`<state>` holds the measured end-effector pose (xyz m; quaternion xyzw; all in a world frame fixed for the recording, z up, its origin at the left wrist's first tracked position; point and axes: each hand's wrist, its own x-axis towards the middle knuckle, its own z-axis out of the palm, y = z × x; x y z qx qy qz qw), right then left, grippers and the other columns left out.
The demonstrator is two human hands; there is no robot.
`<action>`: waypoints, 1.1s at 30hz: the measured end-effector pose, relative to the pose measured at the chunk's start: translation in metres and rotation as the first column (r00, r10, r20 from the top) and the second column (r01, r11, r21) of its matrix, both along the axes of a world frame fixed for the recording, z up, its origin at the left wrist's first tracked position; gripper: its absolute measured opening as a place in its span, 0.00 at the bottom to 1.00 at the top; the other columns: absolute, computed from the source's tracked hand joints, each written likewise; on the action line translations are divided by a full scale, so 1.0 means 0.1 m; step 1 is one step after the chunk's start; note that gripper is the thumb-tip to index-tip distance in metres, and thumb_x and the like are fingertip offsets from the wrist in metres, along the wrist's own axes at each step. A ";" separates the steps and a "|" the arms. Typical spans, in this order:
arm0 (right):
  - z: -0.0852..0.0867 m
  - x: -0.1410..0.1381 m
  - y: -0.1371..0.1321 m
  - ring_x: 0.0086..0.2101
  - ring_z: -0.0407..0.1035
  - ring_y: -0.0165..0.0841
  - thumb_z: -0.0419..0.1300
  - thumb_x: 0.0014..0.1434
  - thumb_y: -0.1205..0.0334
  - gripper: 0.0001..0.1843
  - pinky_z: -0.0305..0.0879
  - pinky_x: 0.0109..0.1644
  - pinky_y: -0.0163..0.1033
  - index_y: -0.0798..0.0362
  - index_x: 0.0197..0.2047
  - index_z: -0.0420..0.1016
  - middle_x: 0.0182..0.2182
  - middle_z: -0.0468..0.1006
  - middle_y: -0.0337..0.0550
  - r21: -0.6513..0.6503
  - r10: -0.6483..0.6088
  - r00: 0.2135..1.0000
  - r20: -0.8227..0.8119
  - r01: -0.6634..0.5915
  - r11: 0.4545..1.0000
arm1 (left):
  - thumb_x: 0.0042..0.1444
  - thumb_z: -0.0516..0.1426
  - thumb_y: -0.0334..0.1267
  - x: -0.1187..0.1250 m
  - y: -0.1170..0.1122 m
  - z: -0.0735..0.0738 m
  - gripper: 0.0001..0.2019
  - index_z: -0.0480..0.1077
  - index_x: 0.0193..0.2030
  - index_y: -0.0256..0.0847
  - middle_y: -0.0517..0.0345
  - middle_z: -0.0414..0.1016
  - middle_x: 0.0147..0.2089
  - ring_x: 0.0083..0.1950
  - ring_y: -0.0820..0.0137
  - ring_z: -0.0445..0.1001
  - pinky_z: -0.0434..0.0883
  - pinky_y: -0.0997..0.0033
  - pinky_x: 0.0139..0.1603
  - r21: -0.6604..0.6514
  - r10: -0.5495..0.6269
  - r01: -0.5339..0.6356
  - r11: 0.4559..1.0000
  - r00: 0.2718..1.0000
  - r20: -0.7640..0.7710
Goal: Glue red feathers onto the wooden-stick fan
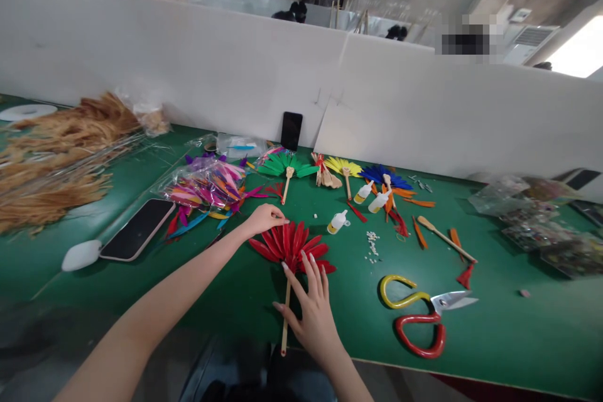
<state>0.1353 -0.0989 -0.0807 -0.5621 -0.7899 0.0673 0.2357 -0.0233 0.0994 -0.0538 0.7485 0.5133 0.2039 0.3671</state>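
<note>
A fan of red feathers point(307, 246) with a thin wooden handle point(285, 320) lies on the green table in front of me. My left hand point(266, 218) reaches over the fan's upper left, its thumb and fingers pinched together at the tip of a red feather. From the lower right, my right hand point(311, 308) rests over the handle and the feather bases with its fingers stretched apart. Its fingertips touch the fan where the feathers meet. What joins the feathers to the handle is partly hidden by these fingers.
Scissors point(436, 311) lie at right, near small white beads point(372, 245) and a glue bottle point(337, 222). Behind are green point(288, 166), yellow point(343, 167) and blue point(384, 176) feather fans. Bagged feathers point(205, 185) and a phone point(139, 229) sit left; a white partition point(226, 69) stands behind.
</note>
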 end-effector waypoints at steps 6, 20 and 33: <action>0.00 0.00 0.00 0.65 0.41 0.51 0.56 0.60 0.53 0.34 0.52 0.61 0.64 0.42 0.68 0.50 0.69 0.41 0.47 -0.005 -0.003 1.000 0.000 0.003 1.000 | 0.43 0.60 0.55 0.01 0.00 0.00 0.19 0.76 0.24 0.39 0.61 0.65 0.19 0.23 0.72 0.59 0.51 0.72 0.26 0.001 -0.007 0.007 1.000 1.000 0.004; 0.00 -0.01 -0.01 0.65 0.41 0.51 0.56 0.61 0.53 0.34 0.52 0.61 0.64 0.42 0.67 0.50 0.69 0.42 0.47 -0.026 -0.014 1.000 -0.007 0.014 1.000 | 0.45 0.60 0.53 0.02 0.03 -0.04 0.18 0.76 0.26 0.38 0.61 0.64 0.21 0.23 0.73 0.58 0.51 0.72 0.26 0.003 -0.031 0.031 1.000 0.999 -0.014; -0.02 0.00 0.00 0.65 0.43 0.52 0.56 0.60 0.52 0.34 0.52 0.61 0.64 0.45 0.68 0.51 0.68 0.43 0.48 -0.008 -0.018 1.000 0.016 0.018 1.000 | 0.48 0.59 0.52 0.02 0.05 -0.06 0.18 0.76 0.28 0.36 0.62 0.62 0.20 0.23 0.74 0.58 0.50 0.73 0.26 -0.013 -0.056 0.056 0.998 0.996 -0.072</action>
